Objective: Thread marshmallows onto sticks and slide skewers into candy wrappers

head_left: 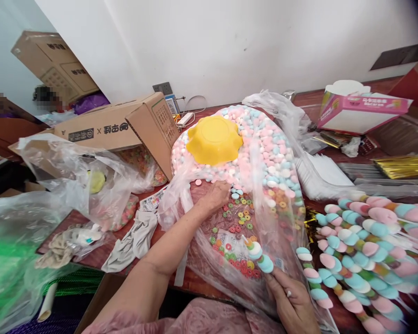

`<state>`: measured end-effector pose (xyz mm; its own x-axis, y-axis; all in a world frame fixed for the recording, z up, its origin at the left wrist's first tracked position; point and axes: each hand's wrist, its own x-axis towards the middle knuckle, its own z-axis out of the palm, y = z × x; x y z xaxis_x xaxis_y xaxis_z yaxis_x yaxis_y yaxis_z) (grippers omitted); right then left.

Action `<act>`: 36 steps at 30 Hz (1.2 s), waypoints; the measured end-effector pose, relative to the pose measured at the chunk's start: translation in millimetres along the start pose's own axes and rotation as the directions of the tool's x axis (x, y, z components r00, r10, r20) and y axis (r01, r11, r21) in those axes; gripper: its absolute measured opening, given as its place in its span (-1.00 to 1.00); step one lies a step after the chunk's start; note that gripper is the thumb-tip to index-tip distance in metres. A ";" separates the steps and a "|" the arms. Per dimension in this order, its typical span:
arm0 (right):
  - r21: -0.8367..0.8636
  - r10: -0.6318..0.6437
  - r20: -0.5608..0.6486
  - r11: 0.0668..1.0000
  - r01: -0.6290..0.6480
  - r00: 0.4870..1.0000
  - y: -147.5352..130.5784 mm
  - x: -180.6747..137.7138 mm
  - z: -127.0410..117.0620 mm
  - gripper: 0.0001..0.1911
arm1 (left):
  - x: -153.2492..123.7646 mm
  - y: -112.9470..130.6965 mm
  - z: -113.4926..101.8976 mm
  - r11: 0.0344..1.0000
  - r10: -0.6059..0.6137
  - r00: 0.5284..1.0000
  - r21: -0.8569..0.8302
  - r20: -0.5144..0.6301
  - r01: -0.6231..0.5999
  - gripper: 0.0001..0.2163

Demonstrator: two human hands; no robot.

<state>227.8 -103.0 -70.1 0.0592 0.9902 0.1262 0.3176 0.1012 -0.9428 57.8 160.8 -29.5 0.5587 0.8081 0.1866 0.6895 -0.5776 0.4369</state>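
My left hand [214, 195] reaches into a large clear plastic bag [264, 139] and rests with curled fingers at the edge of a heap of pink, white and blue marshmallows [271, 153]; what its fingers hold is hidden. My right hand [292, 301] at the bottom grips a skewer [259, 257] threaded with blue and white marshmallows and cereal rings. Loose coloured cereal rings [237, 222] lie in the bag between the hands. A yellow scalloped bowl [213, 139] sits upside down on the marshmallow heap.
Finished candy skewers [365, 246] are piled at the right. Cardboard boxes [125, 125] and plastic bags [83, 181] crowd the left. A pink and white carton [358, 109], white sleeves [320, 174] and gold twist ties [404, 167] lie at the back right. Grey cloth [135, 239] lies left.
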 end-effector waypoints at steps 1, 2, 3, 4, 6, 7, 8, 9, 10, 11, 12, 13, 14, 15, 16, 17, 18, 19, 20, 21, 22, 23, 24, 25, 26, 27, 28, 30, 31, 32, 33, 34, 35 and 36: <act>0.013 0.014 0.005 1.000 -0.014 1.000 0.5 -0.3 0.2 -0.69 | 0.1 0.1 -1.6 1.000 0.009 1.000 -0.012 0.011 -0.009 -0.83; 0.028 0.025 0.010 0.999 -0.026 1.000 1.1 -0.5 0.5 -0.69 | -0.7 0.7 -3.6 1.000 0.012 1.000 -0.026 0.016 -0.012 -0.83; 0.044 0.036 0.015 0.998 -0.036 0.999 1.8 -0.7 0.8 -0.68 | -2.4 2.0 -6.0 0.999 0.011 1.000 -0.040 0.013 -0.010 -0.82; 0.059 0.047 0.018 0.997 -0.048 0.999 2.7 -0.9 1.0 -0.68 | -5.3 4.3 -8.9 0.999 0.009 1.000 -0.044 0.008 -0.008 -0.82; 0.086 0.075 0.012 0.993 -0.076 0.997 3.9 -1.6 0.9 -0.68 | -15.2 12.7 -15.7 0.991 -0.019 1.000 -0.131 -0.021 0.016 -0.82; 0.093 0.090 -0.002 0.992 -0.090 0.996 3.6 -2.3 0.4 -0.67 | -22.4 19.0 -19.4 0.968 -0.056 0.998 -0.246 -0.040 0.045 -0.82; 0.096 0.105 -0.024 0.990 -0.102 0.994 2.4 -3.1 -0.3 -0.65 | -31.1 26.5 -23.2 0.910 -0.110 0.993 -0.405 -0.043 0.083 -0.82; 0.094 0.119 -0.052 0.989 -0.114 0.991 -0.2 -4.0 -1.3 -0.64 | -41.0 34.7 -27.0 0.798 -0.172 0.985 -0.589 -0.026 0.125 -0.80; 0.088 0.128 -0.086 0.989 -0.121 0.988 -4.4 -4.8 -2.5 -0.63 | -51.8 43.3 -30.6 0.638 -0.229 0.973 -0.752 0.021 0.166 -0.78; 0.078 0.128 -0.118 0.990 -0.120 0.985 -10.1 -5.2 -3.6 -0.63 | -63.0 51.8 -33.7 0.466 -0.261 0.962 -0.862 0.082 0.200 -0.75; 0.063 0.117 -0.141 0.992 -0.109 0.983 -17.2 -5.1 -4.4 -0.64 | -74.0 59.7 -36.3 0.315 -0.280 0.952 -0.925 0.125 0.214 -0.72; 0.041 0.090 -0.152 0.996 -0.084 0.984 -25.2 -4.4 -4.8 -0.65 | -84.4 66.6 -38.1 0.193 -0.296 0.943 -0.958 0.151 0.214 -0.72; 0.012 0.047 -0.153 0.999 -0.045 0.987 -33.6 -3.0 -4.6 -0.67 | -93.8 72.3 -39.2 0.100 -0.319 0.935 -0.975 0.158 0.199 -0.72; -0.022 -0.011 -0.141 1.000 0.008 0.990 -41.7 -1.1 -3.7 -0.69 | -101.9 76.6 -39.4 0.037 -0.350 0.924 -0.983 0.154 0.178 -0.73; -0.057 -0.076 -0.123 0.996 0.069 0.990 -48.9 1.1 -2.2 -0.71 | -108.8 79.8 -38.8 -0.002 -0.384 0.911 -0.987 0.147 0.158 -0.75; -0.093 -0.134 -0.100 0.988 0.124 0.986 -54.8 3.4 -0.2 -0.72 | -114.4 81.8 -37.6 -0.027 -0.419 0.897 -0.990 0.140 0.141 -0.76; -0.126 -0.180 -0.081 0.978 0.169 0.980 -59.3 5.4 1.9 -0.73 | -119.0 83.0 -36.0 -0.046 -0.450 0.883 -0.991 0.134 0.127 -0.77; -0.156 -0.213 -0.069 0.967 0.200 0.975 -62.2 6.9 4.1 -0.72 | -122.8 83.5 -34.1 -0.064 -0.475 0.870 -0.991 0.132 0.115 -0.78; -0.185 -0.231 -0.059 0.959 0.217 0.971 -63.7 7.8 6.0 -0.71 | -125.8 83.5 -32.1 -0.082 -0.493 0.860 -0.991 0.130 0.103 -0.77; -0.211 -0.242 -0.052 0.951 0.226 0.969 -64.3 8.1 7.5 -0.71 | -128.4 83.2 -30.3 -0.099 -0.506 0.853 -0.991 0.127 0.089 -0.76; -0.233 -0.251 -0.052 0.944 0.233 0.967 -64.0 7.8 8.7 -0.72 | -130.6 82.8 -28.7 -0.112 -0.515 0.849 -0.991 0.118 0.070 -0.75; -0.247 -0.261 -0.048 0.938 0.242 0.964 -63.4 7.2 9.4 -0.74 | -132.6 82.4 -27.4 -0.118 -0.520 0.847 -0.992 0.106 0.052 -0.74; -0.255 -0.269 -0.040 0.934 0.251 0.962 -62.6 6.3 10.0 -0.75 | -134.3 82.0 -26.4 -0.116 -0.525 0.846 -0.993 0.091 0.035 -0.73; -0.261 -0.274 -0.031 0.931 0.257 0.961 -61.8 5.5 10.3 -0.76 | -135.7 81.8 -25.8 -0.110 -0.532 0.844 -0.994 0.075 0.018 -0.72; -0.265 -0.277 -0.023 0.928 0.261 0.961 -61.1 4.7 10.6 -0.75 | -137.0 81.9 -25.5 -0.103 -0.539 0.841 -0.995 0.059 0.003 -0.72; -0.271 -0.277 -0.016 0.926 0.263 0.961 -60.4 4.3 11.0 -0.75 | -138.1 82.2 -25.3 -0.099 -0.545 0.837 -0.995 0.048 -0.007 -0.71; -0.279 -0.280 -0.010 0.923 0.266 0.960 -59.7 4.0 11.4 -0.74 | -139.0 82.9 -25.3 -0.096 -0.551 0.833 -0.995 0.040 -0.016 -0.71; -0.299 -0.296 0.002 0.911 0.283 0.955 -58.3 4.1 12.3 -0.74 | -140.4 84.8 -25.1 -0.094 -0.560 0.828 -0.995 0.025 -0.034 -0.70; -0.306 -0.307 0.002 0.906 0.293 0.952 -57.7 4.3 12.8 -0.75 | -141.0 85.9 -24.7 -0.095 -0.561 0.828 -0.994 0.016 -0.045 -0.70; -0.314 -0.317 -0.003 0.901 0.300 0.948 -57.2 4.3 13.4 -0.75 | -141.4 86.8 -23.9 -0.095 -0.562 0.827 -0.994 0.006 -0.058 -0.70; -0.322 -0.330 -0.007 0.894 0.310 0.944 -57.0 4.3 14.0 -0.76 | -141.8 87.6 -22.8 -0.092 -0.563 0.826 -0.993 -0.009 -0.074 -0.69; -0.332 -0.342 -0.011 0.888 0.319 0.940 -57.2 4.1 14.5 -0.76 | -142.3 88.0 -21.4 -0.083 -0.563 0.826 -0.992 -0.031 -0.094 -0.69; -0.340 -0.350 -0.013 0.882 0.325 0.937 -57.9 3.8 15.1 -0.76 | -142.7 88.0 -19.9 -0.065 -0.559 0.827 -0.991 -0.058 -0.113 -0.69; -0.347 -0.354 -0.010 0.878 0.329 0.935 -59.1 3.6 15.6 -0.76 | -143.2 87.7 -18.3 -0.034 -0.553 0.828 -0.990 -0.092 -0.133 -0.70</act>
<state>194.5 -103.9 -18.7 -0.0477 0.8894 0.4546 0.6268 0.3810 -0.6797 29.8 -3.5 -1.8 0.0386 0.9992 -0.0060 -0.5548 0.0264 0.8316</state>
